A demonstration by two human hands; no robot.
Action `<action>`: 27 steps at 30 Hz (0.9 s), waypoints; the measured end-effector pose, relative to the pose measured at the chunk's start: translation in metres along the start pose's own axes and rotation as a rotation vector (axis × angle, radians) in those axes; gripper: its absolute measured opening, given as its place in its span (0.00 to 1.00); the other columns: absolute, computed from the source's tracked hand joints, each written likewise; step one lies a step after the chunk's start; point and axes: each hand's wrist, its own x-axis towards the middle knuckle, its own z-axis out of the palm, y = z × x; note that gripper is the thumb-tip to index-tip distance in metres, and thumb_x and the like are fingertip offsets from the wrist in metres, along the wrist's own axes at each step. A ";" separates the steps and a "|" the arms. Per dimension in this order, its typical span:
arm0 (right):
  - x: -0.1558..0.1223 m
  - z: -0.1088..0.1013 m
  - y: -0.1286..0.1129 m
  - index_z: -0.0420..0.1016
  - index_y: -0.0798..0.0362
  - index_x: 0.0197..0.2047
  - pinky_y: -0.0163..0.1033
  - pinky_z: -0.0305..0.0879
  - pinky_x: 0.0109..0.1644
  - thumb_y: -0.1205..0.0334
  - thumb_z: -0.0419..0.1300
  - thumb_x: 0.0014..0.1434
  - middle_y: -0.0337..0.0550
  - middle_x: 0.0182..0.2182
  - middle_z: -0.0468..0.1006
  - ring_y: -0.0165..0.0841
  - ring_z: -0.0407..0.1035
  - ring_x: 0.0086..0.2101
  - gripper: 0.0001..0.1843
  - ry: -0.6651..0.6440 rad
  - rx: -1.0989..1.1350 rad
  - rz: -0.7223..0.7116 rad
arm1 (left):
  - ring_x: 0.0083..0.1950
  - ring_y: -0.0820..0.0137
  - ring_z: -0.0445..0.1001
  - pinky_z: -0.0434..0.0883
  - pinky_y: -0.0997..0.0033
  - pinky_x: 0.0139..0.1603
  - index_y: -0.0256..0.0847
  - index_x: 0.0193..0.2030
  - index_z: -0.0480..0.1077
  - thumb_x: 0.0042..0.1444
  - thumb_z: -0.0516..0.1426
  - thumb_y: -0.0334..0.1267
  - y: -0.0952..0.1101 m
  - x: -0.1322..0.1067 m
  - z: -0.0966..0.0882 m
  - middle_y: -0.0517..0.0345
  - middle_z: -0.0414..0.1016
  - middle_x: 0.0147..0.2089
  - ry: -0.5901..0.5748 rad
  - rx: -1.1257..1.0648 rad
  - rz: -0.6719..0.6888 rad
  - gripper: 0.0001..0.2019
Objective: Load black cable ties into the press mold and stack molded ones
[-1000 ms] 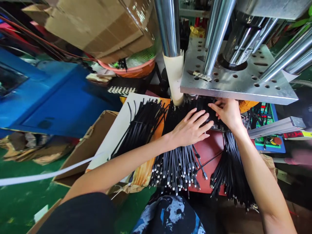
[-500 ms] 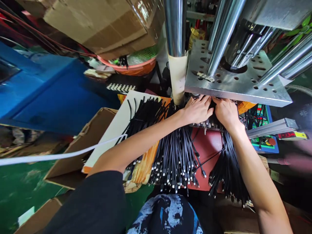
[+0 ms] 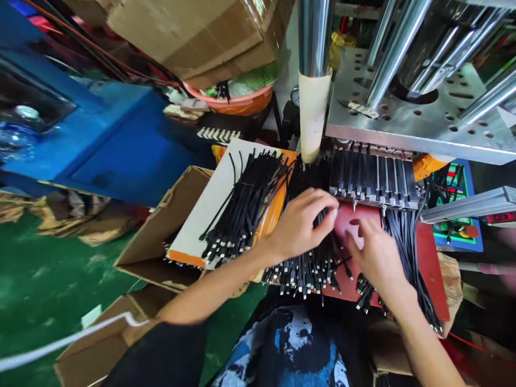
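My left hand (image 3: 308,223) hovers over the middle bundle of black USB cables (image 3: 300,279), thumb and fingertips drawn together in a pinch; whatever is between them is too small to make out. My right hand (image 3: 377,250) is slightly blurred above the red work surface (image 3: 433,269), fingers loosely bent and apart from the thumb, with nothing visible in it. Just beyond both hands, a metal fixture (image 3: 373,177) holds several black cables side by side in its slots, connectors facing me. Another cable bundle (image 3: 411,258) hangs down at the right, beside my right hand.
A thick metal press plate (image 3: 419,129) with steel columns overhangs the fixture. To the left, more cables (image 3: 245,204) lie on a white board (image 3: 209,199) beside an open cardboard box (image 3: 161,226). A blue control panel (image 3: 463,215) and a metal bar (image 3: 471,204) stand right.
Both hands have come back toward me from under the press plate, uncovering the fixture with its row of cables. The view has shifted, so the surroundings sit differently.
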 end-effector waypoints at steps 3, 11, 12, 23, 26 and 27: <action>-0.043 0.018 -0.018 0.76 0.53 0.46 0.40 0.57 0.31 0.61 0.54 0.72 0.48 0.37 0.78 0.38 0.70 0.28 0.10 -0.153 0.039 0.109 | 0.45 0.66 0.83 0.78 0.66 0.50 0.38 0.49 0.77 0.73 0.56 0.40 0.028 -0.066 -0.009 0.51 0.84 0.44 -0.225 -0.426 -0.413 0.11; -0.089 -0.031 -0.025 0.76 0.50 0.32 0.36 0.57 0.31 0.46 0.60 0.71 0.36 0.26 0.76 0.33 0.68 0.27 0.20 -0.634 0.736 0.153 | 0.43 0.66 0.84 0.78 0.68 0.48 0.37 0.61 0.73 0.64 0.67 0.49 0.045 -0.093 0.036 0.51 0.84 0.42 0.000 -1.404 -0.939 0.24; -0.089 -0.026 -0.024 0.76 0.51 0.31 0.37 0.57 0.31 0.44 0.58 0.71 0.38 0.26 0.76 0.34 0.68 0.28 0.23 -0.598 0.683 0.231 | 0.35 0.70 0.81 0.77 0.71 0.42 0.36 0.58 0.75 0.65 0.66 0.49 0.044 -0.091 0.036 0.56 0.81 0.35 0.003 -1.398 -0.925 0.22; -0.123 -0.014 -0.038 0.62 0.49 0.25 0.36 0.55 0.28 0.46 0.56 0.72 0.34 0.20 0.64 0.31 0.59 0.23 0.25 -0.239 0.867 0.251 | 0.44 0.62 0.87 0.81 0.66 0.49 0.35 0.42 0.79 0.62 0.67 0.57 0.044 -0.089 0.046 0.45 0.87 0.42 -0.278 -1.101 -0.934 0.22; -0.148 -0.030 -0.041 0.68 0.50 0.24 0.37 0.58 0.30 0.49 0.58 0.71 0.35 0.21 0.69 0.32 0.63 0.24 0.24 -0.500 0.887 0.168 | 0.37 0.65 0.86 0.81 0.67 0.47 0.34 0.42 0.79 0.58 0.69 0.57 0.054 -0.084 0.060 0.45 0.87 0.39 -0.271 -1.369 -0.973 0.24; -0.151 -0.033 -0.038 0.71 0.50 0.25 0.37 0.59 0.31 0.50 0.60 0.70 0.36 0.22 0.71 0.32 0.65 0.25 0.22 -0.572 0.894 0.175 | 0.34 0.67 0.85 0.81 0.68 0.43 0.34 0.42 0.78 0.58 0.69 0.58 0.058 -0.084 0.062 0.45 0.86 0.37 -0.274 -1.416 -0.970 0.24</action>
